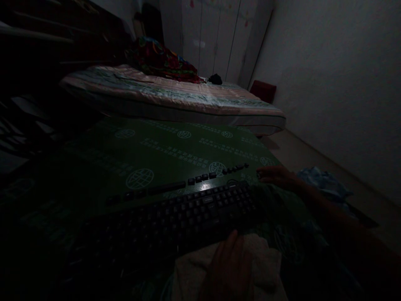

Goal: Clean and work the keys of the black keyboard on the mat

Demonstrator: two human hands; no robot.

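Observation:
A black keyboard (175,221) lies at a slant on a green table covering, in dim light. Behind it runs a row of loose black keycaps (205,177), with a long space bar (167,187) among them. My left hand (230,265) lies flat on a crumpled light cloth (266,255) at the keyboard's near edge, fingers stretched out. To the right of the keycap row, my right hand (277,175) is held with its fingertips together. Something small and dark shows at those fingertips, too dim to make out.
The green table covering (175,146) bears white globe prints and lettering. Beyond it stands a bed (188,98) with a red patterned blanket (169,62). Bluish cloth (322,182) lies to the right, near a pale wall (338,75). Dark furniture fills the left side.

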